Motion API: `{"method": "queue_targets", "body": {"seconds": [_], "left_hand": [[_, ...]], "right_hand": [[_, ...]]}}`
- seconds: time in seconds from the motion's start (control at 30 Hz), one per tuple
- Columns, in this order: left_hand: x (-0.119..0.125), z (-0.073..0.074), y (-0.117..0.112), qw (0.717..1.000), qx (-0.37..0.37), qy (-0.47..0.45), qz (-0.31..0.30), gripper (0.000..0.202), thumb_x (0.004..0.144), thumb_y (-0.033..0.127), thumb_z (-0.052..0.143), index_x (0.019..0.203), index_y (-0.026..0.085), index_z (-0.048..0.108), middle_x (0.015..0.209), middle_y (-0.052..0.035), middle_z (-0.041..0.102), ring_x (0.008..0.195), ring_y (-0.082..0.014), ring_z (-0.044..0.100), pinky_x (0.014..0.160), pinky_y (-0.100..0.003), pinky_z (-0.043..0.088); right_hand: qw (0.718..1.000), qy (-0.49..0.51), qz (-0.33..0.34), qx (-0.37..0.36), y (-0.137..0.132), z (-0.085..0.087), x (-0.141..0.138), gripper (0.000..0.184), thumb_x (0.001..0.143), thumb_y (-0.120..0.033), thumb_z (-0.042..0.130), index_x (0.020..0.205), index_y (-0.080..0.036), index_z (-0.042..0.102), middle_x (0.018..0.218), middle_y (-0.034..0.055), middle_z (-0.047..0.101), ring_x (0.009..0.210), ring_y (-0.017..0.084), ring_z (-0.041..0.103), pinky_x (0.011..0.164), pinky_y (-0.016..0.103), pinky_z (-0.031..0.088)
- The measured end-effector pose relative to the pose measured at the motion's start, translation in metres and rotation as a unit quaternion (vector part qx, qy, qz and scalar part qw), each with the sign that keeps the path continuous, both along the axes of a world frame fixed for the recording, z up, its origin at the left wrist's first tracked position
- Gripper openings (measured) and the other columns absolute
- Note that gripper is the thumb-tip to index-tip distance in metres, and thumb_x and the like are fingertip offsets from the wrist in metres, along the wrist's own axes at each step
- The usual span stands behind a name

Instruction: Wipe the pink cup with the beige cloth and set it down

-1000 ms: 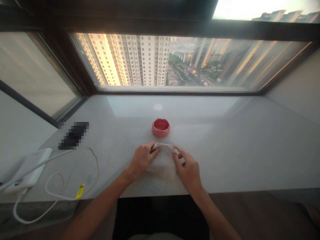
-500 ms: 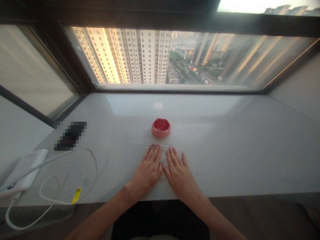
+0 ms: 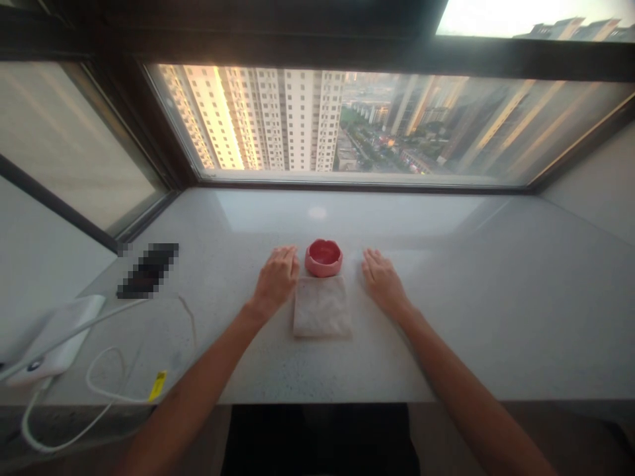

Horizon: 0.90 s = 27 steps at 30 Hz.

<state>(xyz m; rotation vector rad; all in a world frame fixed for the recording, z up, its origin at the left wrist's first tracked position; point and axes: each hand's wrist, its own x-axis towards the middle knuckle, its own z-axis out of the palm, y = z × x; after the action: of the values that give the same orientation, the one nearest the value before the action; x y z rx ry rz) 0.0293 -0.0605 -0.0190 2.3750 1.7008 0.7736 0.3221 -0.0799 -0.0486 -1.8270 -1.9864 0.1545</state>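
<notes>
A red, scallop-rimmed bowl that looks like an ashtray point(image 3: 324, 259) stands upright on the pale windowsill counter point(image 3: 476, 311). Directly on its near side lies a flat, folded greyish-white cloth point(image 3: 322, 307), its far edge at the bowl's base. To the left of the bowl is my left hand point(image 3: 276, 279), palm down, fingers extended and close together, holding nothing. On the other side, my right hand point(image 3: 383, 281) rests low over the counter with its fingers stretched forward, also holding nothing. Neither hand visibly grips the bowl or the cloth.
At the left stand a white power bank point(image 3: 62, 340) and a white cable point(image 3: 99, 396) with a yellow tag point(image 3: 157, 385). A dark pixelated object point(image 3: 149, 271) lies behind them. A window with a dark frame point(image 3: 347, 188) borders the counter's far side.
Both hands have left the cloth and moved forward and apart, to either side of the ashtray. The cloth is now uncovered, and the gap between it and the ashtray has closed.
</notes>
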Motion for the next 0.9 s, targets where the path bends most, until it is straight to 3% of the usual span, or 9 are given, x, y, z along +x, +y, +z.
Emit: {"method": "queue_targets", "body": {"seconds": [0.1,0.2,0.33,0.77,0.9], "left_hand": [[-0.014,-0.015,0.044,0.997,-0.029,0.059,0.051,0.059,0.108,0.027,0.033,0.158,-0.001,0.050,0.170,-0.0242,0.045,0.164,-0.0346,0.037,0.137,-0.052,0.026],[-0.019,-0.034,0.063,0.992,-0.057,0.095,0.068,0.064,0.110,0.034,0.031,0.164,0.000,0.041,0.175,-0.0246,0.036,0.166,-0.0363,0.030,0.138,-0.056,0.020],[-0.021,-0.044,0.060,0.990,-0.053,0.116,0.057,0.064,0.112,0.036,0.028,0.165,0.003,0.040,0.176,-0.0227,0.033,0.167,-0.0343,0.029,0.138,-0.056,0.019],[-0.022,-0.044,0.059,0.982,-0.060,0.164,0.076,0.065,0.113,0.037,0.024,0.167,0.005,0.039,0.178,-0.0183,0.032,0.167,-0.0312,0.030,0.139,-0.051,0.023],[-0.021,-0.044,0.059,0.981,-0.057,0.165,0.079,0.064,0.113,0.038,0.025,0.167,0.006,0.041,0.177,-0.0177,0.034,0.167,-0.0308,0.031,0.139,-0.051,0.023]], "right_hand": [[0.994,-0.095,-0.019,-0.056,0.030,-0.008,0.004,0.066,0.112,-0.037,0.025,0.169,-0.006,0.036,0.180,0.0204,0.026,0.169,0.039,0.018,0.132,0.072,0.016],[0.986,-0.135,-0.011,-0.100,0.041,-0.014,0.001,0.067,0.113,-0.039,0.020,0.173,-0.010,0.026,0.182,0.0179,0.019,0.170,0.036,0.013,0.132,0.073,0.012],[0.984,-0.142,-0.010,-0.110,0.040,-0.018,0.003,0.068,0.114,-0.041,0.016,0.174,-0.012,0.023,0.183,0.0167,0.017,0.171,0.034,0.013,0.133,0.071,0.011],[0.984,-0.141,-0.012,-0.110,0.041,-0.024,0.007,0.068,0.114,-0.044,0.017,0.175,-0.015,0.023,0.183,0.0126,0.017,0.171,0.033,0.013,0.133,0.070,0.010],[0.988,-0.123,-0.017,-0.092,0.037,-0.018,0.003,0.065,0.113,-0.041,0.022,0.172,-0.014,0.031,0.181,0.0140,0.026,0.169,0.035,0.020,0.133,0.070,0.014]]}}
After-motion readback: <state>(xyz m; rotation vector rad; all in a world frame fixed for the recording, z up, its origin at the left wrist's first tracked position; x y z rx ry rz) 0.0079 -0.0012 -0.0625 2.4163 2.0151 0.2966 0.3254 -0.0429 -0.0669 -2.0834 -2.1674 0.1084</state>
